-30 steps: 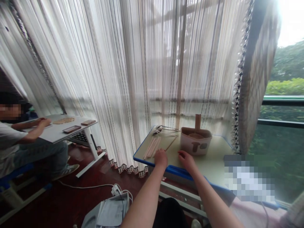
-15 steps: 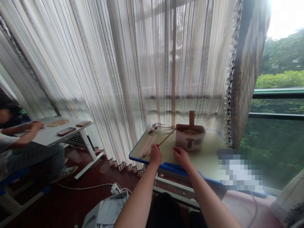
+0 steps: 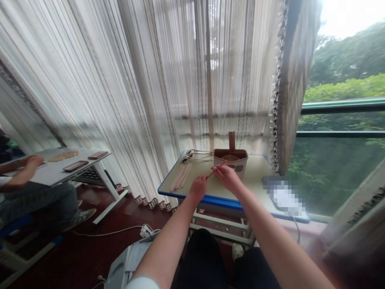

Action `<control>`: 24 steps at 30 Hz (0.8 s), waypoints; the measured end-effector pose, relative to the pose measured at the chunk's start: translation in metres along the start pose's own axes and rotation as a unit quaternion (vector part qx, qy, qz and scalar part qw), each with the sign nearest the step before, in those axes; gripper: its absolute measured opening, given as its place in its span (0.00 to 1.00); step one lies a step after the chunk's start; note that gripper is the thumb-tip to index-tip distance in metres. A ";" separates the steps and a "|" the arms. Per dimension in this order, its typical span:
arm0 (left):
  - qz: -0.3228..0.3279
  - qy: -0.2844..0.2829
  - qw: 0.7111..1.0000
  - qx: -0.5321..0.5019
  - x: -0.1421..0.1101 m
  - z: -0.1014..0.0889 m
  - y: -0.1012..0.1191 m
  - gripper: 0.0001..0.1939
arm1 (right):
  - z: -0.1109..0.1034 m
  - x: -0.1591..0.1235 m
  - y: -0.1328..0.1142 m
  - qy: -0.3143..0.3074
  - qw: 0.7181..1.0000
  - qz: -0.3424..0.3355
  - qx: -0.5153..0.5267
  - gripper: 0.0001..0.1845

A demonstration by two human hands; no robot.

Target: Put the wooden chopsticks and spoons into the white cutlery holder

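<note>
My left hand and my right hand are raised a little over a small blue-edged table. A thin brown stick runs between them; both hands pinch it, the left at its near end, the right at its far end. Just behind my right hand stands a white holder with a brown rim and upright brown sticks. A bundle of pale sticks lies on the table to the left. Metal utensils lie at the far left corner.
A striped sheer curtain hangs behind the table, with a window and greenery to the right. Another person sits at a white table on the left. A power strip and cable and a grey bag lie on the dark floor.
My left hand picked one brown stick off the table and lifted it. My right hand rose from the table and took its far end. The view swung right.
</note>
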State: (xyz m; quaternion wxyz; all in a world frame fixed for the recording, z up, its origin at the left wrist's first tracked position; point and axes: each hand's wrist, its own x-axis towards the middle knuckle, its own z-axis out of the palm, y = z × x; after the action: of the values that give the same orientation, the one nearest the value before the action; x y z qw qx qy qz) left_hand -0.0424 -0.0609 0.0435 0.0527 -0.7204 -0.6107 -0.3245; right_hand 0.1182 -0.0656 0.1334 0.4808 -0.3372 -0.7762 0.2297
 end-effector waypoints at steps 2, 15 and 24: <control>0.026 0.020 0.999 -0.017 0.009 -0.003 0.019 0.11 | -0.022 0.006 -0.012 0.009 0.999 -0.030 -0.025 0.18; 0.057 0.197 0.951 -0.230 0.095 0.004 0.149 0.11 | -0.143 0.064 -0.051 0.110 0.993 -0.045 0.010 0.13; 0.036 0.142 0.963 -0.225 0.157 0.015 0.156 0.10 | -0.165 0.095 -0.029 0.141 0.977 -0.075 -0.140 0.09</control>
State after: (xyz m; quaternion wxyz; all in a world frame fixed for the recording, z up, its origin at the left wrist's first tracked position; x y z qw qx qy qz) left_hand 0.1133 0.0403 0.1653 -0.0125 -0.6817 -0.4815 -0.5507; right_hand 0.2290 -0.0093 0.2809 0.5492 -0.3714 -0.7479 0.0319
